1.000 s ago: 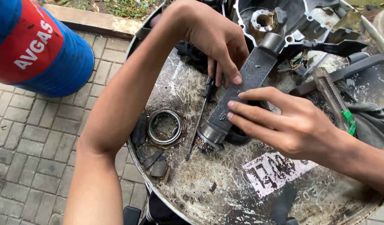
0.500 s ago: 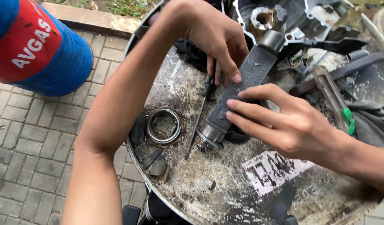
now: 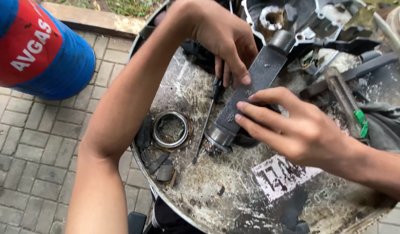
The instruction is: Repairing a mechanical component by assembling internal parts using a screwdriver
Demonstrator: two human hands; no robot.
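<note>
A long grey metal part (image 3: 252,89) with a cylindrical sleeve at each end lies slanted on a round, scratched metal drum top (image 3: 208,195). My left hand (image 3: 223,41) rests its fingers on the upper half of the part and also holds a thin screwdriver (image 3: 208,121), whose tip points down toward the part's lower sleeve. My right hand (image 3: 291,125) presses its fingers on the lower half of the part, just above the lower sleeve.
A metal bearing ring (image 3: 171,129) lies left of the screwdriver, with dark rubber scraps (image 3: 158,167) below it. A grey engine casing (image 3: 295,17) sits at the back, and a tool with a green tag (image 3: 349,104) lies at right. A blue and red cylinder (image 3: 39,47) stands on paving at left.
</note>
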